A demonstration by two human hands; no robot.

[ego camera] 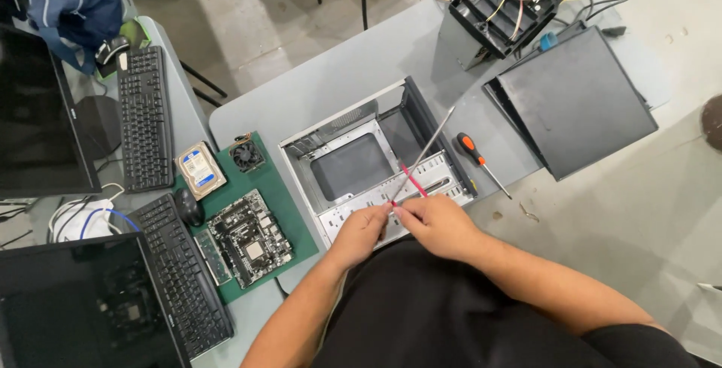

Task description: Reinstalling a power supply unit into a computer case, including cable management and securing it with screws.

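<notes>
- Bench (331,74): one grey top carries the work; a second desk at the left carries the office gear.
- Monitors: two, both dark, at the left edge (37,112) and the bottom left corner (75,308), clear of the work area.
- Case (376,161): one, empty, lying on its side with the open face up, so the inside is reachable from above. It sits directly ahead of the person.
- Side panel (575,101): one dark panel, laid flat to the right of the case, apart from it.
- Drive cage (500,7): one black unit with loose cables, parked at the far edge of the bench.
- Keyboards: two, black, one upright at the left (144,116), one angled lower down (180,281).
- Mat (259,187): one green mat left of the case, holding a motherboard (248,236) and a fan (247,155), kept off the bare bench.
- Hard drive (200,170): one, at the mat's left edge.
- Screwdriver (481,163): one, orange handle, lying unheld just right of the case.
- Cable (417,161): one thin grey strip with a red strand beside it, stretched taut from the hands out over the case.
- Left hand (361,232): fingers pinched closed on the cable's near end.
- Right hand (436,225): fingers curled shut around the same end, touching the left.
</notes>
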